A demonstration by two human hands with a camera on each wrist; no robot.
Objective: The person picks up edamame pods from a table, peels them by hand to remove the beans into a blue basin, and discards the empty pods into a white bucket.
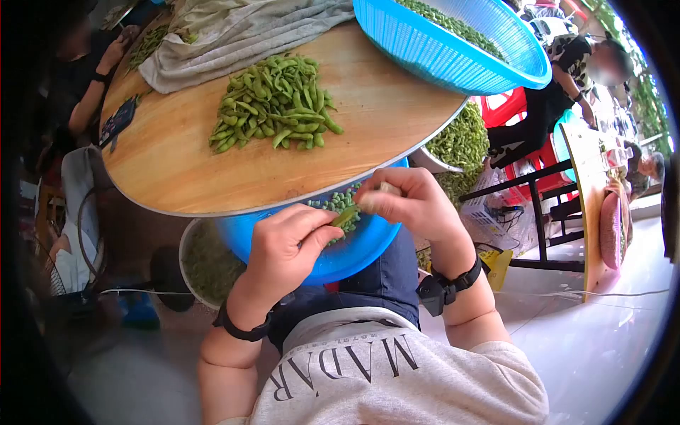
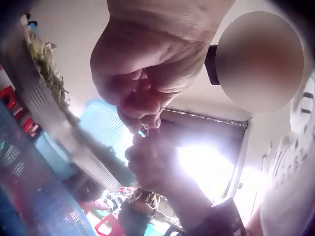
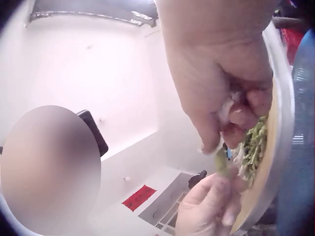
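Over a blue basin [image 1: 297, 263] in the head view, my left hand [image 1: 280, 244] pinches one green soybean pod [image 1: 345, 216] between thumb and fingers. My right hand [image 1: 411, 205] has its thumb and forefinger on the pod's other end, the remaining fingers curled into the palm. From the right wrist, the pod [image 3: 222, 163] spans the gap between both hands. Shelled green beans [image 1: 346, 194] lie in the basin beneath. The left wrist view shows the fingertips of both hands meeting, the pod mostly hidden there.
A heap of pods [image 1: 273, 106] lies on the round wooden table [image 1: 170, 170], near a grey cloth [image 1: 234, 35] and a blue basket [image 1: 453, 53] of beans. More pods fill a container [image 1: 457, 138] at right. A bucket [image 1: 205, 265] stands left of the basin. Other people sit around.
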